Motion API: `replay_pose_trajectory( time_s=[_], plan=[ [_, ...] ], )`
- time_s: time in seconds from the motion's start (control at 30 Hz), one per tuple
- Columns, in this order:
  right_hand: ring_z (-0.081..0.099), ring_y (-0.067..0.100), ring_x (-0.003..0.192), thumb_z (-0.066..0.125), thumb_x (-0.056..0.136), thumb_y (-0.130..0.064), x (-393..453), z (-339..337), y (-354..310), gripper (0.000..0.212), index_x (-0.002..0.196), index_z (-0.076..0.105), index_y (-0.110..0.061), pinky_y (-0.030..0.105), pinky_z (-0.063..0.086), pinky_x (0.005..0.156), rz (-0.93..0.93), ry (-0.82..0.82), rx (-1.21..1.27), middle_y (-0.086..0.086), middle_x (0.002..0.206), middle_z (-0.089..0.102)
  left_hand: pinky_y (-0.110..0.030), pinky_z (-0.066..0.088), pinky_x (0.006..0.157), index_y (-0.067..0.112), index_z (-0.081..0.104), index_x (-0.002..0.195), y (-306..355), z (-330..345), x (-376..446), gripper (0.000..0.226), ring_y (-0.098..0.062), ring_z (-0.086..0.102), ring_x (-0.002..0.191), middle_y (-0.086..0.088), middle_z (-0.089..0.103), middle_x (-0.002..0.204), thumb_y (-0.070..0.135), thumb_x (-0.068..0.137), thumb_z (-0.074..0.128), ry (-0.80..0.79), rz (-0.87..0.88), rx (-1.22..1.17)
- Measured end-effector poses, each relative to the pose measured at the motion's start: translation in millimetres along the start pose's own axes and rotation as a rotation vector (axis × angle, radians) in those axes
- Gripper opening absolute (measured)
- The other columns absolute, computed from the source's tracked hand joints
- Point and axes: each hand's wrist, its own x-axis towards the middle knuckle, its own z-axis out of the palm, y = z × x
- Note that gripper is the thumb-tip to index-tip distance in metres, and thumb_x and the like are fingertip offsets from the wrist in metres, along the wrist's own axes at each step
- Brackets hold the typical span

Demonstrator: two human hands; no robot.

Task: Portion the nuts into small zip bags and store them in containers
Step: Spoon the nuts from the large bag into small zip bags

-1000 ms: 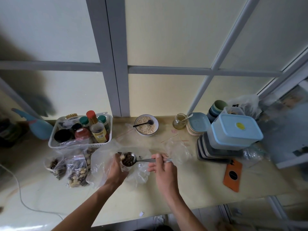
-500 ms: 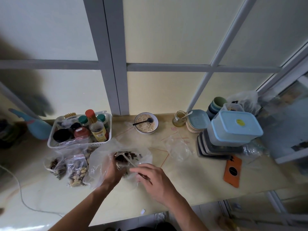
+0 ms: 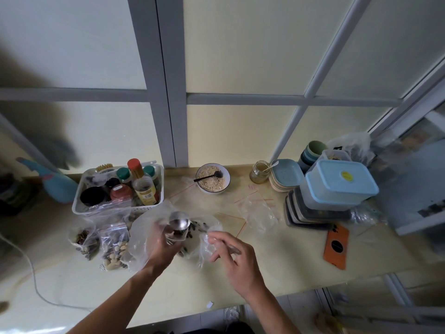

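Observation:
My left hand [image 3: 161,247] holds a small clear zip bag [image 3: 177,235] with dark nuts in it, over a large clear plastic bag [image 3: 142,235] on the counter. My right hand [image 3: 234,255] pinches the handle of a metal spoon [image 3: 179,221]; the spoon's bowl sits at the mouth of the small bag. Two filled zip bags [image 3: 113,247] of nuts lie to the left of the large bag. Stacked lidded containers [image 3: 337,186] stand at the right.
A white basket [image 3: 79,208] of bottles and jars stands at the back left. A bowl of oats [image 3: 213,178] with a black spoon, a small jar [image 3: 258,171] and stacked plates [image 3: 286,175] line the wall. Empty zip bags [image 3: 258,210] and an orange phone [image 3: 336,245] lie at the right.
The spoon dipped down into the large bag, then came back up to the small bag's mouth. My right hand moved back to the right along the handle.

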Motion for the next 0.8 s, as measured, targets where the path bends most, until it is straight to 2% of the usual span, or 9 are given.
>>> replay_pose_trajectory(
  time_s=[0.1, 0.17, 0.23, 0.37, 0.5, 0.53, 0.6, 0.7, 0.8],
  plan=[
    [0.072, 0.005, 0.074, 0.052, 0.104, -0.022, 2, 11, -2, 0.017, 0.104, 0.068, -0.028, 0.016, 0.050, 0.065, 0.023, 0.169, -0.062, -0.017, 0.092, 0.072, -0.054, 0.057, 0.072, 0.016, 0.050, 0.104, -27, 5, 16, 0.065, -0.037, 0.063, 0.089, -0.011, 0.052, 0.104, 0.044, 0.054, 0.081, 0.037, -0.076, -0.066],
    [0.066, 0.002, 0.077, 0.049, 0.104, -0.028, 6, 21, 5, 0.014, 0.103, 0.063, -0.031, 0.021, 0.049, 0.064, -0.004, 0.153, -0.253, -0.016, 0.091, 0.069, -0.051, 0.059, 0.072, 0.018, 0.050, 0.106, -42, 6, 24, 0.064, -0.034, 0.064, 0.089, -0.013, 0.054, 0.104, 0.043, 0.055, 0.082, 0.042, -0.099, -0.093],
    [0.062, 0.010, 0.082, 0.044, 0.104, -0.031, 13, 31, 13, 0.014, 0.104, 0.058, -0.031, 0.030, 0.050, 0.068, 0.015, 0.058, -0.388, -0.011, 0.096, 0.068, -0.043, 0.058, 0.074, 0.026, 0.050, 0.108, -22, 0, 13, 0.061, -0.028, 0.066, 0.090, -0.013, 0.060, 0.107, 0.046, 0.059, 0.080, 0.024, -0.135, -0.098],
    [0.059, 0.024, 0.086, 0.039, 0.106, -0.031, 26, 54, 30, 0.017, 0.110, 0.053, -0.023, 0.035, 0.046, 0.071, 0.021, -0.072, -0.483, 0.004, 0.099, 0.066, -0.027, 0.046, 0.070, 0.020, 0.050, 0.119, 1, -4, 3, 0.057, -0.021, 0.064, 0.090, -0.008, 0.060, 0.109, 0.046, 0.073, 0.072, 0.002, -0.151, -0.097],
    [0.060, 0.024, 0.089, 0.035, 0.107, -0.030, 33, 63, 45, 0.028, 0.117, 0.059, -0.018, 0.029, 0.044, 0.075, 0.077, 0.012, -0.524, 0.005, 0.103, 0.063, -0.034, 0.050, 0.080, 0.022, 0.058, 0.107, -13, -12, 11, 0.065, -0.020, 0.062, 0.096, 0.001, 0.060, 0.102, 0.068, 0.064, 0.069, 0.118, -0.145, -0.074],
    [0.061, 0.024, 0.090, 0.033, 0.107, -0.030, 33, 63, 46, 0.031, 0.117, 0.059, -0.017, 0.029, 0.043, 0.074, 0.095, 0.030, -0.532, 0.005, 0.103, 0.063, -0.033, 0.050, 0.076, 0.020, 0.060, 0.104, -11, -14, 10, 0.056, -0.020, 0.062, 0.094, 0.000, 0.061, 0.098, 0.062, 0.070, 0.075, 0.141, -0.128, -0.076],
    [0.061, 0.025, 0.091, 0.033, 0.108, -0.028, 35, 64, 46, 0.029, 0.117, 0.057, -0.016, 0.030, 0.043, 0.074, 0.139, 0.030, -0.551, 0.006, 0.104, 0.065, -0.026, 0.044, 0.064, 0.016, 0.059, 0.099, 6, -18, -2, 0.034, -0.015, 0.057, 0.085, 0.000, 0.058, 0.092, 0.034, 0.080, 0.079, 0.211, -0.142, -0.089],
    [0.061, 0.026, 0.093, 0.031, 0.109, -0.028, 43, 64, 44, 0.028, 0.116, 0.055, -0.014, 0.029, 0.037, 0.070, 0.169, 0.016, -0.589, 0.006, 0.106, 0.066, -0.018, 0.039, 0.057, 0.014, 0.057, 0.097, 19, -19, -12, 0.033, -0.007, 0.053, 0.076, -0.003, 0.056, 0.090, 0.027, 0.076, 0.078, 0.259, -0.120, -0.101],
    [0.064, 0.025, 0.096, 0.026, 0.110, -0.028, 52, 67, 33, 0.033, 0.118, 0.054, -0.012, 0.027, 0.034, 0.069, 0.166, -0.029, -0.660, 0.006, 0.108, 0.067, -0.012, 0.045, 0.052, 0.002, 0.054, 0.101, 25, -20, -7, 0.017, -0.007, 0.061, 0.070, -0.021, 0.058, 0.090, 0.000, 0.090, 0.067, 0.200, -0.064, -0.088]
  ],
)
